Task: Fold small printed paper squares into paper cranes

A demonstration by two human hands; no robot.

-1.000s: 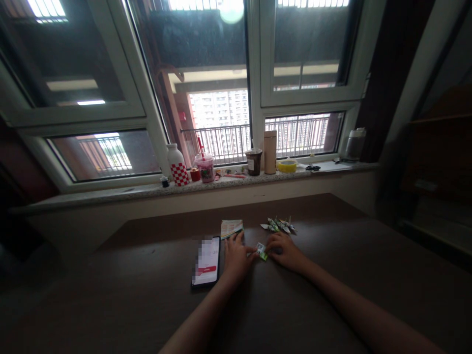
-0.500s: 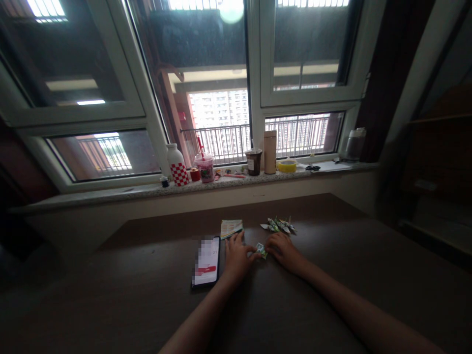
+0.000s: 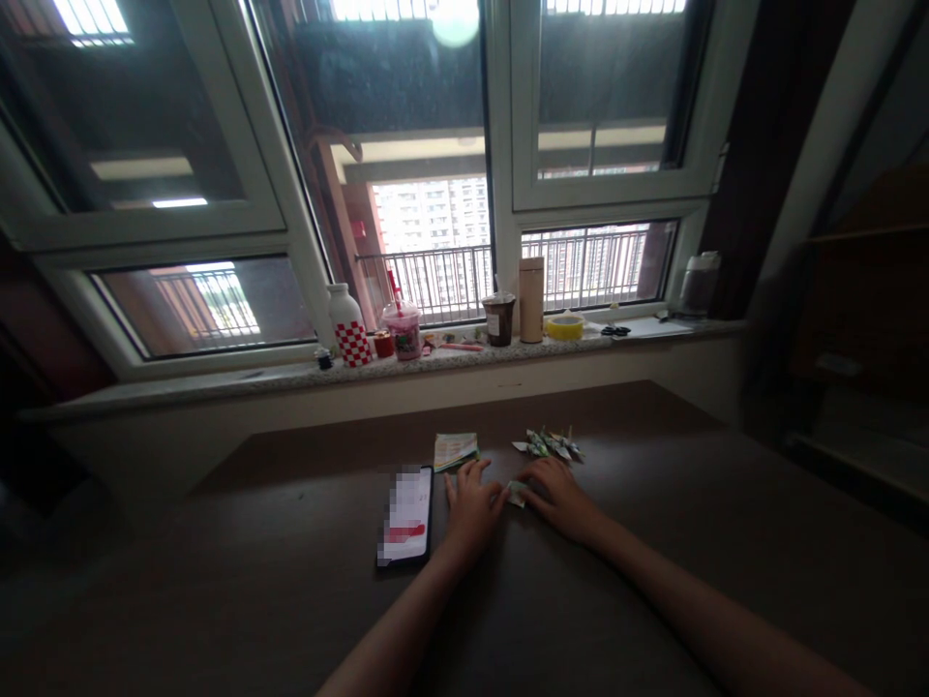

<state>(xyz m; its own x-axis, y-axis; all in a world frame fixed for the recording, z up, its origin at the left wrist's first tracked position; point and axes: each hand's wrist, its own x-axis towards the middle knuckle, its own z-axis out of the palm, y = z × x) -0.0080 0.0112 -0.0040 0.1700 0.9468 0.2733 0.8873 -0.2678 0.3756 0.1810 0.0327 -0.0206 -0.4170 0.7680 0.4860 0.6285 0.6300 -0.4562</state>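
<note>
A small folded paper piece (image 3: 517,494) sits low over the table between my two hands, its near face pale. At its left edge, my left hand (image 3: 473,505) holds it by the fingertips, with the other fingers spread toward the far side. My right hand (image 3: 560,496) has its thumb and curled fingers on the right edge of the same piece. Just beyond the right hand lies a cluster of pointed folded paper pieces (image 3: 550,444), green and white. A stack of printed paper sheets (image 3: 455,449) rests beyond my left fingertips.
Left of my left hand lies a phone (image 3: 410,518) with its screen lit. The brown table (image 3: 290,581) reaches toward a stone window sill (image 3: 450,360). Along the sill stand a checkered bottle (image 3: 352,327), drink cups (image 3: 499,318), a tan flask (image 3: 532,300) and a yellow tape roll (image 3: 564,327).
The folded paper has turned between my fingers, from a green patterned face to a paler one. Both hands have shifted slightly around it, and my left fingers have drawn back from the sheets.
</note>
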